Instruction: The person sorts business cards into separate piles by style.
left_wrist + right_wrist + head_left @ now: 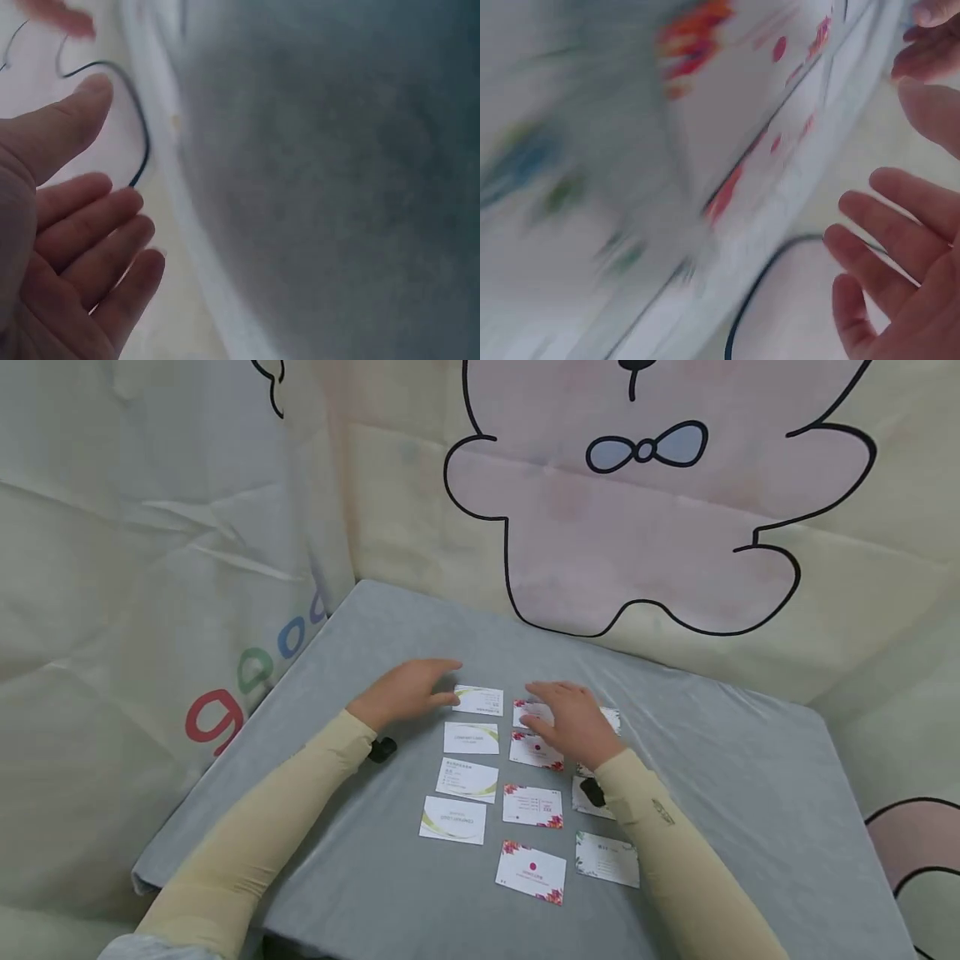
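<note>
Business cards lie in three columns on a grey cloth. The left column holds several white cards with yellow-green curves, such as the swoosh card (471,738). Red flowers mark the middle column, as on the flower card (531,872); the leaf card (607,859) is at the near end of the right column. My left hand (408,692), fingers extended and empty, hovers beside the farthest swoosh card (483,700). Over the far flower cards, my right hand (572,720) is spread with nothing in it. My right hand and forearm hide parts of the right column.
The grey cloth-covered table (720,793) ends at a fabric backdrop (405,510) with a cartoon bear behind and coloured letters at left. Small dark wrist cameras (382,749) sit under both wrists. Both forearms wear beige sleeves (277,827).
</note>
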`<state>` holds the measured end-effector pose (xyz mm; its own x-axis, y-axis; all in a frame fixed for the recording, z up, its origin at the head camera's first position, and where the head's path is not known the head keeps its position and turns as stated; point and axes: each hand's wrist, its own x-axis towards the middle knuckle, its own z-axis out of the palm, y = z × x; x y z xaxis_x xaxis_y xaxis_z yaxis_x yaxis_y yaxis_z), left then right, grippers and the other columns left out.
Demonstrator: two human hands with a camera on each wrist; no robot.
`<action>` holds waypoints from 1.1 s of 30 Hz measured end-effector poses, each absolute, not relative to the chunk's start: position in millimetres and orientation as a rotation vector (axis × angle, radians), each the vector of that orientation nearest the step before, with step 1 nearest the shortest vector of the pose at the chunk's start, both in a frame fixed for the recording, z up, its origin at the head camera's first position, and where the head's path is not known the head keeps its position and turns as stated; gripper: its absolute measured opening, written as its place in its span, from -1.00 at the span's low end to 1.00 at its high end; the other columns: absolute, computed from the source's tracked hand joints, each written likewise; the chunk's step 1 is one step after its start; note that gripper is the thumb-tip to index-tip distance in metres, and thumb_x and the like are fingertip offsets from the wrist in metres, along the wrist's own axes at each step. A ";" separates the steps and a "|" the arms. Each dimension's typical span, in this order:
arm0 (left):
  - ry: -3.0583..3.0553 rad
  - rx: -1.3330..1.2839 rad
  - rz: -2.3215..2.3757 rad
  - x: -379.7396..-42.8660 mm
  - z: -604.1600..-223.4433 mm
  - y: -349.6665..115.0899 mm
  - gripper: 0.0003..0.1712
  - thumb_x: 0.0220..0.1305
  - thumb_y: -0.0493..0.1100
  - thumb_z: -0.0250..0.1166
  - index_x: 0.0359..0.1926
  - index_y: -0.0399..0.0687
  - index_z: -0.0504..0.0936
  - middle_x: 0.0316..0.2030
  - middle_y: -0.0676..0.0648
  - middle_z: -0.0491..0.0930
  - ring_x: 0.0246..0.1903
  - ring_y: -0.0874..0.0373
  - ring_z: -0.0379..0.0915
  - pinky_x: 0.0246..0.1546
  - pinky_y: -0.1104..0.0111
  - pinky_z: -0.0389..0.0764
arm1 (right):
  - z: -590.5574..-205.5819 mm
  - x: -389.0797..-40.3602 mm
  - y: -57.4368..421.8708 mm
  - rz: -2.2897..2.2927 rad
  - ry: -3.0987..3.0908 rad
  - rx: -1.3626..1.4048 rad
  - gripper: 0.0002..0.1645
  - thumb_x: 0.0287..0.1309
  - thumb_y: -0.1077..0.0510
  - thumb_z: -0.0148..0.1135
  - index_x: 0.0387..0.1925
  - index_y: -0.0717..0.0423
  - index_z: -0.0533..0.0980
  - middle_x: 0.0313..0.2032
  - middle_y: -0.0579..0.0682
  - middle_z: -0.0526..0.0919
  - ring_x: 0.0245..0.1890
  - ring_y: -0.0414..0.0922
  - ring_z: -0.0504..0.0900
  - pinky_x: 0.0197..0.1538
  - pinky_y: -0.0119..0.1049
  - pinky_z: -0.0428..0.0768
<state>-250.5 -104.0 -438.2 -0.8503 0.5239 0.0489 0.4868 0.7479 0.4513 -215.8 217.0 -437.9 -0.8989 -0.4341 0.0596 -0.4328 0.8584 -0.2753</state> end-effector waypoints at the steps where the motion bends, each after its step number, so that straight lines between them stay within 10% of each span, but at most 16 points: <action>1: 2.836 0.846 0.695 -252.6 -439.9 -102.4 -0.20 0.45 0.04 0.45 0.56 -0.19 0.45 0.46 -0.18 0.56 0.49 -0.10 0.47 0.54 0.05 0.44 | -438.7 -222.2 209.2 -0.466 2.999 -0.720 -0.26 0.45 -0.18 0.37 0.50 0.04 0.50 0.42 0.07 0.64 0.47 0.18 0.52 0.54 0.28 0.33; 21: 2.716 0.892 0.667 -281.9 -442.2 -86.3 -0.33 0.27 -0.11 0.58 0.36 -0.17 0.65 0.14 -0.13 0.72 0.11 -0.01 0.60 0.29 0.08 0.60 | -452.0 -264.2 173.1 -0.618 2.851 -0.727 -0.42 0.32 -0.04 0.54 0.31 -0.01 0.66 0.18 -0.01 0.76 0.11 0.00 0.62 0.30 0.05 0.56; 33: 2.586 0.906 0.638 -322.9 -436.0 -66.8 -0.35 0.18 -0.12 0.56 0.30 -0.17 0.67 0.11 -0.16 0.68 0.12 -0.04 0.46 0.27 0.09 0.49 | -440.0 -288.0 177.6 -0.615 2.802 -0.626 -0.25 0.25 0.05 0.56 0.44 0.05 0.54 0.15 0.07 0.70 0.30 0.10 0.53 0.47 0.10 0.48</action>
